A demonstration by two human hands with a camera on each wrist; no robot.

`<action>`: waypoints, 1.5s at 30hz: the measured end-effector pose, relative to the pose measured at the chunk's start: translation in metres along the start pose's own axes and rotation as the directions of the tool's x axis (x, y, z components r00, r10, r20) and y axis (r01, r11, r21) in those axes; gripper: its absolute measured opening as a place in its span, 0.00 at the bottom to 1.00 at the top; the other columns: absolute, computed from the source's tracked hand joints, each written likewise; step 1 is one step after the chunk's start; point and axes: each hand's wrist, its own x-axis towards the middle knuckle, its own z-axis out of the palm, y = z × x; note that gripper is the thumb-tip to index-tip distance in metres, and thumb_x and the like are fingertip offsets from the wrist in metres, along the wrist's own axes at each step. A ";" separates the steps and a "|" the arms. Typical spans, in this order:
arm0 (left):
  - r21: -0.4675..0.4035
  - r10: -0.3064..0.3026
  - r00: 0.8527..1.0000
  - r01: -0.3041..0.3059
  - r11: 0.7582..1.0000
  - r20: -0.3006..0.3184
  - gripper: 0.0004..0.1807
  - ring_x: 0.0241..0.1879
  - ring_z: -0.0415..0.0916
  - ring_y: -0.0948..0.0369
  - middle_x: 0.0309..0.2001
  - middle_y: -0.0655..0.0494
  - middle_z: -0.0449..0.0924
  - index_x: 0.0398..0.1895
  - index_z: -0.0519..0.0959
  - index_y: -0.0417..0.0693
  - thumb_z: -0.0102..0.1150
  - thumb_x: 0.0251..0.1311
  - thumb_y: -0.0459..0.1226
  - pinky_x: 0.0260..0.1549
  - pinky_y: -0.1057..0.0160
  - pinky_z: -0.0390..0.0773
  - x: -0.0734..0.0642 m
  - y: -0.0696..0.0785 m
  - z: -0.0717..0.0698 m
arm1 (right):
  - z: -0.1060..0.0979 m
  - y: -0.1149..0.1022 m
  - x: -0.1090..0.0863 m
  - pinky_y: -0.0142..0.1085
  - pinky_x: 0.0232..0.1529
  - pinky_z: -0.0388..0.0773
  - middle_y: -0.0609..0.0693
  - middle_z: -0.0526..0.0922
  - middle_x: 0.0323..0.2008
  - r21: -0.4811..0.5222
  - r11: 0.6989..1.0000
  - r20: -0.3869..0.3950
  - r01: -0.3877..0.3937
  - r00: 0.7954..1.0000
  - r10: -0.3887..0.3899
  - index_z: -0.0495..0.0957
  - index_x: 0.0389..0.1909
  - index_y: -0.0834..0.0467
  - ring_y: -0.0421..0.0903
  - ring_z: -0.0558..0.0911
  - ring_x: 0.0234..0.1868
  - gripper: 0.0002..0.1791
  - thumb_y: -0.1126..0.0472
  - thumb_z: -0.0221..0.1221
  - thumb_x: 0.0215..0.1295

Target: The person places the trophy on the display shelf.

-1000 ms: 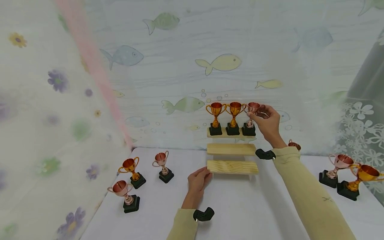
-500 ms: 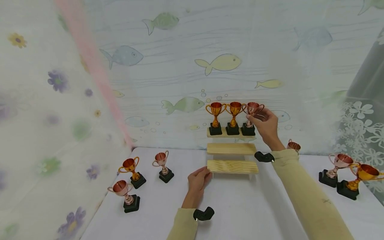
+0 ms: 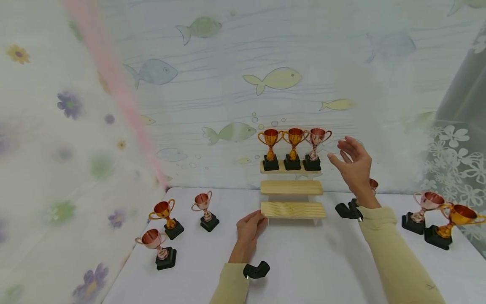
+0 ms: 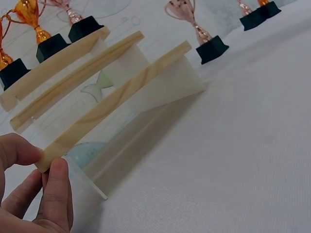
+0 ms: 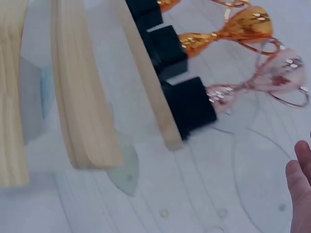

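Note:
A three-step stand with pale wooden boards is in the middle of the head view. Two gold trophy cups (image 3: 270, 141) (image 3: 293, 141) and a rose-pink trophy cup (image 3: 314, 141) stand upright in a row on its top board (image 3: 281, 169). My left hand (image 3: 248, 232) pinches the left end of the lowest board (image 3: 292, 210); in the left wrist view the thumb lies above the wood and fingers lie below. To the right of the pink cup, apart from it, my right hand (image 3: 355, 166) is held up with fingers spread, holding nothing.
On the left of the white table stand a gold cup (image 3: 173, 226) and two pink cups (image 3: 162, 254) (image 3: 207, 217). To the right are another pink cup (image 3: 419, 215) and a gold one (image 3: 448, 230). Behind my right wrist, one more pink cup (image 3: 373, 184) is mostly hidden.
My right hand has let go of the pink cup on the top board and moved off to the right, its fingers opening. The left hand keeps its grip on the lowest board.

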 end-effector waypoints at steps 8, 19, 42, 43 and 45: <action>-0.012 -0.005 1.000 0.005 1.000 -0.007 0.20 0.40 0.83 0.60 0.47 0.40 0.83 0.56 0.78 0.26 0.64 0.61 0.27 0.46 0.64 0.86 0.000 0.002 0.000 | -0.047 -0.012 -0.021 0.28 0.65 0.73 0.44 0.81 0.52 -0.126 0.970 -0.085 0.208 0.972 -0.219 0.77 0.63 0.63 0.40 0.79 0.58 0.36 0.82 0.67 0.50; -0.026 0.001 1.000 -0.001 1.000 -0.013 0.20 0.38 0.83 0.61 0.45 0.43 0.82 0.56 0.78 0.25 0.63 0.61 0.26 0.44 0.66 0.86 -0.002 0.002 0.001 | -0.093 0.023 -0.059 0.44 0.78 0.53 0.51 0.72 0.68 -0.383 0.922 -0.261 0.057 0.951 -0.167 0.74 0.68 0.58 0.44 0.63 0.73 0.39 0.71 0.72 0.52; -0.033 0.004 1.000 -0.005 0.999 -0.011 0.18 0.37 0.83 0.61 0.43 0.42 0.83 0.54 0.79 0.25 0.63 0.60 0.25 0.43 0.66 0.86 -0.001 0.000 0.002 | -0.093 0.074 -0.071 0.19 0.51 0.77 0.35 0.67 0.51 -0.292 0.925 -0.341 -0.243 0.930 0.136 0.65 0.71 0.57 0.30 0.74 0.49 0.40 0.66 0.72 0.58; -0.032 0.007 1.000 -0.008 0.999 -0.011 0.18 0.37 0.83 0.62 0.43 0.42 0.83 0.53 0.79 0.25 0.63 0.60 0.25 0.43 0.66 0.86 -0.001 0.000 0.003 | -0.092 0.075 -0.070 0.17 0.49 0.77 0.36 0.68 0.50 -0.281 0.931 -0.343 -0.232 0.931 0.129 0.66 0.69 0.58 0.31 0.74 0.48 0.39 0.67 0.72 0.57; -0.033 0.014 1.000 -0.015 0.999 -0.012 0.18 0.37 0.83 0.61 0.43 0.42 0.83 0.53 0.79 0.25 0.63 0.60 0.25 0.43 0.67 0.86 0.000 0.000 0.002 | -0.090 0.075 -0.070 0.14 0.45 0.76 0.37 0.70 0.47 -0.245 0.946 -0.348 -0.212 0.930 0.119 0.69 0.66 0.57 0.31 0.75 0.47 0.36 0.70 0.72 0.56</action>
